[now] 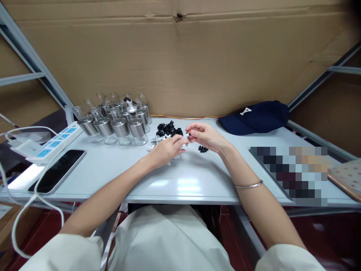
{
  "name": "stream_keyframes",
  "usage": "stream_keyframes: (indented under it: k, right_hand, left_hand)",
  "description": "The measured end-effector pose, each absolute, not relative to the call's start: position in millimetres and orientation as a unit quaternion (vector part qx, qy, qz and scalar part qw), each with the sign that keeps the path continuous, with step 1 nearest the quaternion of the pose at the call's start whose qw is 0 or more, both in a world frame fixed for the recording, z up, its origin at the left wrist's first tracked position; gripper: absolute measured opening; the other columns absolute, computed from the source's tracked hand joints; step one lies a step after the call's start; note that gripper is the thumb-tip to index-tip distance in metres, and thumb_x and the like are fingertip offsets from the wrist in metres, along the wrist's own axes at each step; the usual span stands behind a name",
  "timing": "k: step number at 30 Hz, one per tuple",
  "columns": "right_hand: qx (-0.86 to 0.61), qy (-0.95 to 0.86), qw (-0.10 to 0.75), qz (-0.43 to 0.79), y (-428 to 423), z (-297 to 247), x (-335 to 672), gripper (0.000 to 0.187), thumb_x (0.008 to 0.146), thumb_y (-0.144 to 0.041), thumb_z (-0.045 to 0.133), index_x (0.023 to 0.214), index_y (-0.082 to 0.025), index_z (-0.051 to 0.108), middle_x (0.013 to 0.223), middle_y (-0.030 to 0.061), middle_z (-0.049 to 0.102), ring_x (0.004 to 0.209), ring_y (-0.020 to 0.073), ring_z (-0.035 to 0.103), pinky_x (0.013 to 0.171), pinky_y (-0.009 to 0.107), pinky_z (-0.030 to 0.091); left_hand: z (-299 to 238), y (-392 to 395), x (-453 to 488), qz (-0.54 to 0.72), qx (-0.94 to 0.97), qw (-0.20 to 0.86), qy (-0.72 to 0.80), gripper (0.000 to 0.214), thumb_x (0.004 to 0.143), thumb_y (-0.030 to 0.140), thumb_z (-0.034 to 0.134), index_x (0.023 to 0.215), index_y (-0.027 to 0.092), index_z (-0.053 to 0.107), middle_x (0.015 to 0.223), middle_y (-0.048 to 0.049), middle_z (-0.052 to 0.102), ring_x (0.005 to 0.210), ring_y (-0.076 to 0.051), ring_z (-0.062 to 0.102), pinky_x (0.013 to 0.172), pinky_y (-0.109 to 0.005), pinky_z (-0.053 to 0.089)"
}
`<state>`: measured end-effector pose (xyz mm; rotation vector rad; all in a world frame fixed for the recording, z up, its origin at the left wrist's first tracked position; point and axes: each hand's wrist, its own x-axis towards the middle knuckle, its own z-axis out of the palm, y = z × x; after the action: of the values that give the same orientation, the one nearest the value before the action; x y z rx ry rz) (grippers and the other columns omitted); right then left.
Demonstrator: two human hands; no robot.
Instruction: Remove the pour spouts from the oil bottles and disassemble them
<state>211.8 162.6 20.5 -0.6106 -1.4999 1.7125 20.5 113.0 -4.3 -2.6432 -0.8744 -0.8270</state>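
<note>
My left hand (pixel 166 149) and my right hand (pixel 205 136) meet over the middle of the pale table (pixel 180 180), fingers pinched together on a small white plastic part (pixel 186 136) held between them. Just behind the hands lies a heap of small black caps (pixel 168 129), with some white spout pieces (pixel 155 140) beside it. A few tiny black bits (pixel 202 149) lie right of my hands. A cluster of several clear glass bottles with silver collars (pixel 118 122) stands at the back left; one carries a black and white pourer (pixel 130 105).
A phone (pixel 58 170) lies at the left front, next to a white power strip (pixel 53 145) with white cables (pixel 25 210). A dark blue cap (pixel 255 117) rests at the back right. A blurred-out flat object (pixel 290 175) and a patterned notebook (pixel 348 177) occupy the right. Cardboard (pixel 180 56) walls the back.
</note>
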Motion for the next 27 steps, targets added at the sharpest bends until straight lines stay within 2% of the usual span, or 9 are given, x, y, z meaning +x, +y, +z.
stream_keyframes:
  k: [4, 9, 13, 19, 27]
  right_hand:
    - [-0.231, -0.556, 0.338, 0.723, 158.2, 22.5, 211.7, 0.036, 0.071, -0.041, 0.071, 0.095, -0.014, 0.068, 0.058, -0.0028, 0.055, 0.054, 0.0063, 0.05, 0.059, 0.023, 0.045]
    - [-0.193, -0.534, 0.286, 0.772, 157.8, 23.7, 217.6, 0.03, 0.073, -0.024, 0.069, 0.1, -0.011, 0.068, 0.065, -0.0006, 0.056, 0.058, 0.0064, 0.049, 0.059, 0.023, 0.043]
    - [-0.175, -0.525, 0.267, 0.789, 161.0, 20.9, 220.8, 0.024, 0.075, -0.019, 0.065, 0.097, -0.011, 0.067, 0.068, 0.0007, 0.055, 0.06, 0.0068, 0.047, 0.057, 0.022, 0.041]
    - [-0.158, -0.536, 0.255, 0.789, 162.0, 20.0, 219.5, 0.021, 0.076, -0.017, 0.063, 0.095, -0.01, 0.065, 0.064, -0.0005, 0.051, 0.063, 0.0087, 0.048, 0.059, 0.023, 0.04]
    - [-0.134, -0.561, 0.236, 0.782, 161.7, 20.5, 219.6, 0.018, 0.078, -0.018, 0.061, 0.094, -0.011, 0.061, 0.067, -0.0005, 0.053, 0.061, 0.0084, 0.046, 0.063, 0.025, 0.039]
  left_hand:
    - [-3.3, 113.0, 20.6, -0.297, -0.898, 0.136, -0.297, 0.023, 0.096, 0.029, 0.034, 0.114, 0.017, 0.042, 0.099, -0.0078, 0.055, 0.084, -0.016, 0.061, 0.072, -0.029, 0.051]
    - [-3.7, 112.2, 20.1, -0.293, -0.896, 0.168, -0.289, 0.024, 0.096, 0.03, 0.032, 0.112, 0.016, 0.044, 0.094, -0.0072, 0.055, 0.08, -0.015, 0.06, 0.07, -0.027, 0.051]
    - [-3.3, 111.3, 19.9, -0.286, -0.9, 0.179, -0.277, 0.026, 0.096, 0.032, 0.034, 0.112, 0.015, 0.046, 0.092, -0.0068, 0.057, 0.075, -0.015, 0.06, 0.068, -0.026, 0.05]
    - [-0.6, 109.3, 19.9, -0.268, -0.911, 0.136, -0.284, 0.028, 0.095, 0.031, 0.036, 0.116, 0.016, 0.047, 0.088, -0.0051, 0.058, 0.073, -0.013, 0.057, 0.069, -0.025, 0.048]
    - [3.1, 107.3, 20.0, -0.246, -0.919, 0.104, -0.291, 0.025, 0.094, 0.028, 0.042, 0.114, 0.017, 0.05, 0.092, -0.0053, 0.059, 0.078, -0.014, 0.059, 0.074, -0.026, 0.046]
